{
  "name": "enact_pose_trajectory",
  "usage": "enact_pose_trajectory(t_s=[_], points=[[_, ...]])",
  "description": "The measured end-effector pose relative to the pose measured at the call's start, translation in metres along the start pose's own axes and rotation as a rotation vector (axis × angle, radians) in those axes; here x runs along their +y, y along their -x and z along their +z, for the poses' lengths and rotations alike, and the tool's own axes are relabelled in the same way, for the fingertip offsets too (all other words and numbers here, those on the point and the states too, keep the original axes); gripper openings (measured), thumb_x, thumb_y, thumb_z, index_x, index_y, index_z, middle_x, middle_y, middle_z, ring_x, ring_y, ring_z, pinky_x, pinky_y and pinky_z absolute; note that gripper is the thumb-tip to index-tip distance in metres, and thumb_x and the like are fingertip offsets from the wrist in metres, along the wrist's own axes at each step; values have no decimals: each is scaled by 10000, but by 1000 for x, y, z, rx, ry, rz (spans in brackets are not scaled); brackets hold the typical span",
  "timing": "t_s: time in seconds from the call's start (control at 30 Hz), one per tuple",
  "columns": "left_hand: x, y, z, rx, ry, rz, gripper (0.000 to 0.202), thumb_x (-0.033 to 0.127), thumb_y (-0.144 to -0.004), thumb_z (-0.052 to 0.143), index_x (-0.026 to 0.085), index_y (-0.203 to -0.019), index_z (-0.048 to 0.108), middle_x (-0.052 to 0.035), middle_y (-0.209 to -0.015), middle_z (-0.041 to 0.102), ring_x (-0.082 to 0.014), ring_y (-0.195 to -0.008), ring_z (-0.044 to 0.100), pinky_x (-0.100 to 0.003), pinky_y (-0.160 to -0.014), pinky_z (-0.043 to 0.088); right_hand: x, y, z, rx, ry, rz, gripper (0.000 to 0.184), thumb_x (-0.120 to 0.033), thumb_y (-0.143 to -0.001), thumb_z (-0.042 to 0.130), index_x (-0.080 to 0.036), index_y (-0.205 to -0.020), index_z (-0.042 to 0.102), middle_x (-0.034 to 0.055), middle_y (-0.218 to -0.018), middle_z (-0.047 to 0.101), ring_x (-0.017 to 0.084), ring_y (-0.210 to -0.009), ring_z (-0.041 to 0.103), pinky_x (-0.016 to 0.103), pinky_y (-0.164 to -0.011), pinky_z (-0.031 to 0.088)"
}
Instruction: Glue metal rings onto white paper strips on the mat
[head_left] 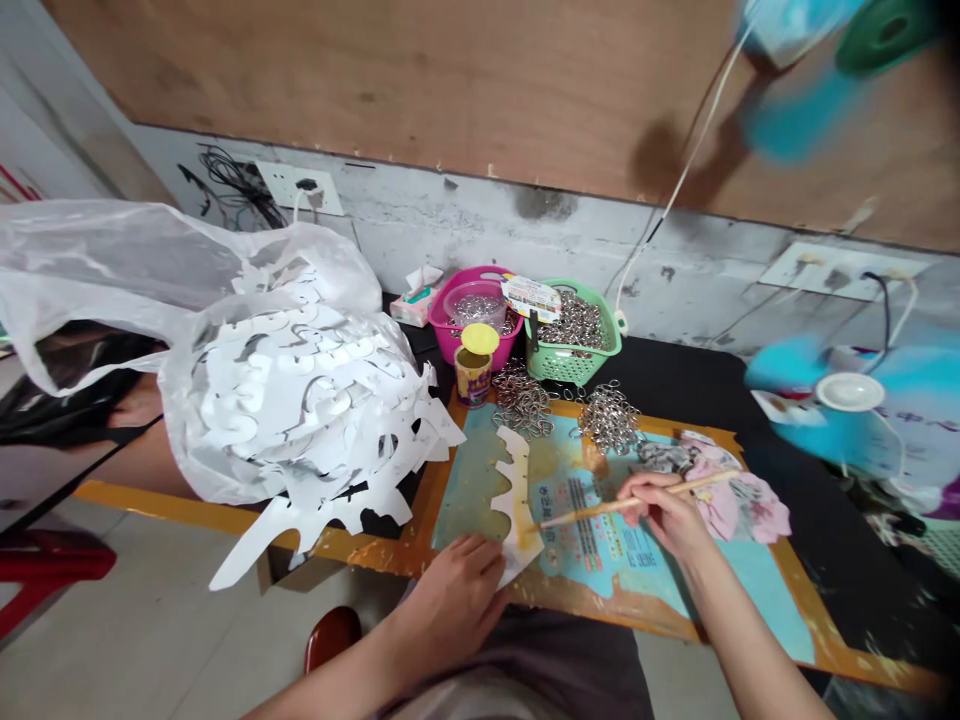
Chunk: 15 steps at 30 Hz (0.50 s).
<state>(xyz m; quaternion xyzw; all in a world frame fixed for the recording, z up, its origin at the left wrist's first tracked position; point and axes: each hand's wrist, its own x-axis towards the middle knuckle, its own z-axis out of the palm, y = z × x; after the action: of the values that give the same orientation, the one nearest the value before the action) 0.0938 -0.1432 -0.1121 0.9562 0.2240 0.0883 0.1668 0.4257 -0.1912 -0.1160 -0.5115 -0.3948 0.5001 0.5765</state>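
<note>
My right hand [664, 515] grips a thin wooden stick [622, 508], and the stick's tip reaches the edge of a white scalloped paper cut-out [516, 510]. My left hand [450, 600] holds the lower end of that cut-out down on a printed blue board [600, 590] with an orange edge. Yellowish smears cover the board. A yellow-lidded cup [474, 370] stands beyond the board, and two heaps of metal rings [610, 418] lie near the far edge. Under my right hand's far side lies a pink floral paper piece [731, 500].
A plastic bag stuffed with white cut-outs [277, 370] spills over the table's left side. Behind the board stand a pink basin [476, 320], a green basket of rings [574, 335] and a tissue box [418, 297]. A blue fan [847, 400] spins at right.
</note>
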Motion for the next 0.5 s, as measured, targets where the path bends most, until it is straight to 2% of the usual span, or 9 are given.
enact_pose_trajectory(t_s=[0.07,0.2,0.33,0.43,0.5], points=[[1,1,-1,-3,-2,4,149,209,-952,475,169,-947,618,-69,-961,637,-221,-889,591,-378,-826,526,1,1,3,1,44,20,161,-314,-767,739,-166,-760,802,67,-583,718,162,-466,656,215,-464,524],[4,2,5,33,-51,-13,155,147,-936,470,164,-943,624,-78,-948,645,-211,-888,603,-356,-823,531,3,6,6,-117,117,61,203,-348,-793,732,-159,-776,803,70,-584,717,163,-480,658,223,-485,528],[5,1,16,82,-126,-30,132,101,-913,506,159,-913,625,-77,-896,646,-202,-873,617,-335,-813,528,-2,14,-3,-190,172,74,219,-357,-813,710,-159,-766,794,60,-567,704,161,-468,642,228,-473,508],[5,0,21,69,-165,-37,114,86,-894,532,156,-869,617,-73,-862,643,-197,-836,623,-324,-790,531,-10,21,-16,-144,247,40,207,-344,-833,699,-166,-778,789,60,-579,707,172,-485,648,244,-482,514],[5,-1,22,55,-184,-38,106,79,-885,542,157,-861,610,-73,-859,645,-200,-824,627,-325,-779,534,-14,26,-25,-33,272,-29,192,-340,-835,702,-176,-783,787,57,-583,706,179,-495,647,258,-489,523]])
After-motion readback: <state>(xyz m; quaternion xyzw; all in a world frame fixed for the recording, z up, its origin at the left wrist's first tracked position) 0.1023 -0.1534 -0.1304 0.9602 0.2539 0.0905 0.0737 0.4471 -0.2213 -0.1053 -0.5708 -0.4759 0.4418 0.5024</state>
